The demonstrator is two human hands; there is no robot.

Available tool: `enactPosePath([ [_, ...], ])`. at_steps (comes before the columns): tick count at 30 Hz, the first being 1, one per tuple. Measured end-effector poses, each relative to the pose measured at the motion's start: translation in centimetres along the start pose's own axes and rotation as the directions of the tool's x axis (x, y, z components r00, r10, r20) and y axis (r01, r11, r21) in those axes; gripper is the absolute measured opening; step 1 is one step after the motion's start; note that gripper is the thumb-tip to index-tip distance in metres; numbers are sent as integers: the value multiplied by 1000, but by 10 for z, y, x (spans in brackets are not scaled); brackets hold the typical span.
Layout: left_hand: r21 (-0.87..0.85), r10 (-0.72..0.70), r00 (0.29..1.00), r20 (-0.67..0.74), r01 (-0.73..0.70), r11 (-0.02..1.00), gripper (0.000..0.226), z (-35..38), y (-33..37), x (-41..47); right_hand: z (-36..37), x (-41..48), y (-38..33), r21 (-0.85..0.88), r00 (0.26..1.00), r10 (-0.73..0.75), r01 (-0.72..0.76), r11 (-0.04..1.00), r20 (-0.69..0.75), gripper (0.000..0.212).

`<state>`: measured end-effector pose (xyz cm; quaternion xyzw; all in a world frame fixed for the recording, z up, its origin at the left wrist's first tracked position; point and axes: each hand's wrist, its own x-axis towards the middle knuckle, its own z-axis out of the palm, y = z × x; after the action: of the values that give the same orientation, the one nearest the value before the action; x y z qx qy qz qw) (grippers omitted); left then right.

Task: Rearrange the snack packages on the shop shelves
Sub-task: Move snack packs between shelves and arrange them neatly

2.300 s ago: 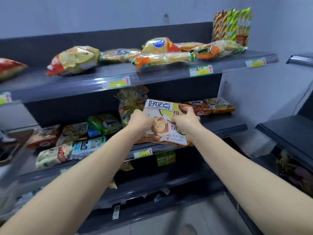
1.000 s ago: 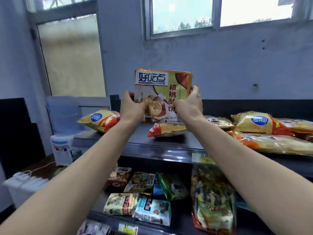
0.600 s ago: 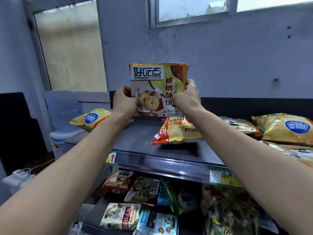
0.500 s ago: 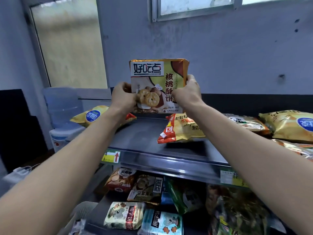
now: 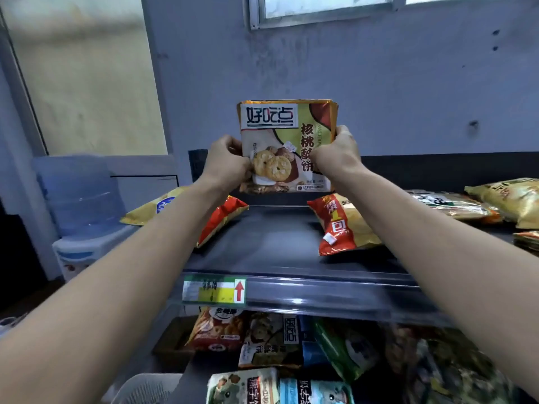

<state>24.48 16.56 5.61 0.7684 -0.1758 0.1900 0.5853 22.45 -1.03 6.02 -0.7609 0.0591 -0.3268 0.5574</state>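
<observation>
Head view: the left hand (image 5: 226, 163) and right hand (image 5: 335, 154) each grip a side edge of the upright cookie package (image 5: 287, 145), held over the far part of the top shelf (image 5: 280, 246), above the bare gap between two chip bags.

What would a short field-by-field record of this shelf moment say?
Held item: cookie pack, upright, over the back of the top shelf
Left-hand grip: curled round the pack's left edge
Right-hand grip: curled round its right edge
Flanking: left chip bag and right chip bag, lying down, bare shelf between them
Pack touching shelf: cannot tell
Lower shelf: more snack packs
</observation>
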Motion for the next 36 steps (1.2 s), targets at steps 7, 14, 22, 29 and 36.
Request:
enactPosePath([
  [7,-70,41,996,75,-35,997,17,29,-4,13,-28,4,2,-28,998,-27,25,999,-62,34],
  [14,-195,117,972,202,-77,978,20,85,26,12,-93,17,5,-21,990,-27,24,999,-136,42],
  [22,-223,109,881,460,-4,975,34,170,59,-4,-176,28,24,-77,953,18,-43,996,-303,50],
  [29,-93,39,749,662,31,995,32,215,56,-17,-208,34,57,-183,913,127,-211,960,-388,46],
  [36,247,-195,818,542,66,967,77,195,47,-6,-182,42,67,-204,968,193,-224,953,-163,34],
])
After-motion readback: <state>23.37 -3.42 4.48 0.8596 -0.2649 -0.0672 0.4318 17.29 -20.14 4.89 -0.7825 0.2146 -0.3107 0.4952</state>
